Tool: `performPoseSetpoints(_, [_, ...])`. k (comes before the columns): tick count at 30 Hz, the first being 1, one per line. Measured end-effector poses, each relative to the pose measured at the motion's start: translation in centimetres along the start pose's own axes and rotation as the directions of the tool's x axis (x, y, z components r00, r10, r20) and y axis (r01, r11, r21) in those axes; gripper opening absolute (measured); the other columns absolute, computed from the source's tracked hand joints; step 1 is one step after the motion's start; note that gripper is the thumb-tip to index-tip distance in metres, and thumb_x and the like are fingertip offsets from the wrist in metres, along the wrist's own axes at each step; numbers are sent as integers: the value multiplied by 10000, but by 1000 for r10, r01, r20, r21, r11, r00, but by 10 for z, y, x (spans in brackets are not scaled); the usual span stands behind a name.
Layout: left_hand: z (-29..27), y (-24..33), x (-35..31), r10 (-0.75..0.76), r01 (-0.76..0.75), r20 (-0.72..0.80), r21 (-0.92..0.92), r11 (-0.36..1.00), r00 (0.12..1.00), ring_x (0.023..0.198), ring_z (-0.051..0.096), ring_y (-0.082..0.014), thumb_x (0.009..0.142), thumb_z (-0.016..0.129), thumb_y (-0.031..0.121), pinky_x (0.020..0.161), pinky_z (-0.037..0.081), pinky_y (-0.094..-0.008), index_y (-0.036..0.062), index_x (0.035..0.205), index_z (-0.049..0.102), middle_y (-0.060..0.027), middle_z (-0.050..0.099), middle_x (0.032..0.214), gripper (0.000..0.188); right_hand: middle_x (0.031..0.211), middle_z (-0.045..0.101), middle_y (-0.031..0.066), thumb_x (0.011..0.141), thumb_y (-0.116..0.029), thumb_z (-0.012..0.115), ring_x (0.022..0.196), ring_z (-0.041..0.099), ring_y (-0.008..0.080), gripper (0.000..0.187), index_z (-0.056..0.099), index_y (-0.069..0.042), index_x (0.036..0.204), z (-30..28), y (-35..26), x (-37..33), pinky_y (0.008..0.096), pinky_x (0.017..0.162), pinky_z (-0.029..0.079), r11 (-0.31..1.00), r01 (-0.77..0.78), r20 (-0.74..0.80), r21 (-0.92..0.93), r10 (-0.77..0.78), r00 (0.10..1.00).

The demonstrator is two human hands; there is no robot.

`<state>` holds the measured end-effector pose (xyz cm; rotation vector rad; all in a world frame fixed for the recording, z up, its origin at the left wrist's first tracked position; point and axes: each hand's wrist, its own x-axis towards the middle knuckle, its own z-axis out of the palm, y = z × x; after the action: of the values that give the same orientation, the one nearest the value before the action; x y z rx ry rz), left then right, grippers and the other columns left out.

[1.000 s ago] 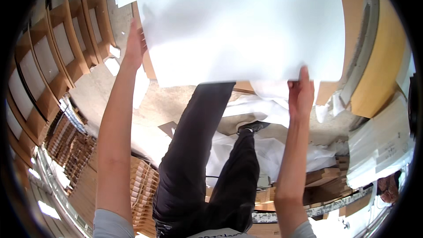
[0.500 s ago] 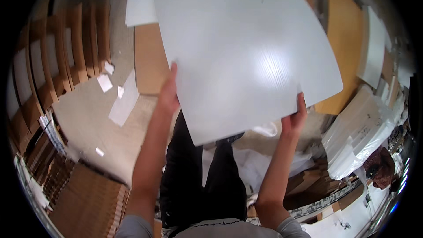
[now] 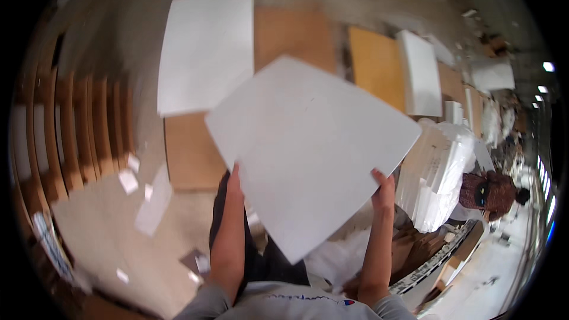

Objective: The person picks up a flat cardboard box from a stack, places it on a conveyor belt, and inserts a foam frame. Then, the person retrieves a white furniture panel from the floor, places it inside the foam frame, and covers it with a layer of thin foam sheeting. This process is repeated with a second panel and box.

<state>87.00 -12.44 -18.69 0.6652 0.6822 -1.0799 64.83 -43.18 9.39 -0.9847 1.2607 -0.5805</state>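
A flat white panel (image 3: 314,148) is held out in front of my body, turned so that one corner points down toward my legs. My left hand (image 3: 235,182) grips its left edge with the thumb lying on the upper face. On the right edge, my right hand (image 3: 383,188) holds on in the same way. The other fingers of both hands are hidden beneath the panel. Beyond it at the left lies a stack of white panels (image 3: 207,47), resting over brown cardboard (image 3: 192,157).
Brown cardboard-edged panels (image 3: 95,136) stand in a row at the left. Paper scraps (image 3: 127,181) lie on the floor. To the right are a yellow board (image 3: 377,71), another white panel stack (image 3: 419,74) and a plastic-wrapped bundle (image 3: 430,184). Another person (image 3: 489,194) is at the far right.
The panel has moved away from my face and turned, so all of it now shows. Both hands keep their grip. My view has lifted, showing more floor and the person at the right.
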Motion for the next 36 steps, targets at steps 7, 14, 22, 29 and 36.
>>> performPoseSetpoints(7, [65, -103, -105, -252, 283, 342, -44, 958, 905, 1376, 370, -360, 1025, 368, 447, 1124, 333, -517, 63, 1491, 315, -145, 384, 1508, 606, 1055, 662, 85, 824, -83, 635, 954, 606, 158, 348, 612, 55, 1143, -59, -130, -116, 313, 857, 481, 968, 145, -1, -205, -149, 989])
performPoseSetpoints(14, [202, -270, -294, -308, 105, 536, 374, 921, 786, 1312, 436, -303, 1039, 330, 410, 1097, 363, -461, 61, 1457, 365, -103, 447, 1453, 546, 939, 681, 58, 822, -130, 692, 858, 622, 122, 284, 648, 21, 1060, -283, -166, -414, 284, 776, 502, 807, 510, -260, -297, -583, 770])
performPoseSetpoints(22, [378, -538, -463, -700, 561, 674, 493, 665, 236, 1377, 325, -339, 921, 538, 562, 1129, 271, -535, 94, 1469, 357, -90, 342, 1529, 742, 1014, 687, 98, 896, -154, 688, 923, 675, 181, 313, 608, 20, 1143, -504, -106, -802, 316, 869, 532, 417, 776, -708, -473, -704, -53])
performPoseSetpoints(29, [297, -765, -693, -950, 535, 296, 820, 203, -94, 1341, 395, -305, 976, 524, 415, 1142, 291, -479, 72, 1430, 401, -89, 443, 1456, 583, 1195, 616, 179, 876, -496, 681, 1053, 597, 285, 658, 588, 55, 1224, -586, 0, -1013, 404, 924, 493, 879, 259, -549, -400, -3, -836])
performPoseSetpoints(36, [127, -839, -693, -818, 378, -426, 736, -562, -387, 1295, 454, -312, 958, 589, 262, 1115, 347, -446, -8, 1375, 428, -138, 495, 1397, 522, 1248, 621, 148, 925, -504, 604, 1107, 594, 227, 684, 546, 60, 1307, -519, 145, -1149, 339, 968, 439, 987, 85, -585, 135, 149, -798])
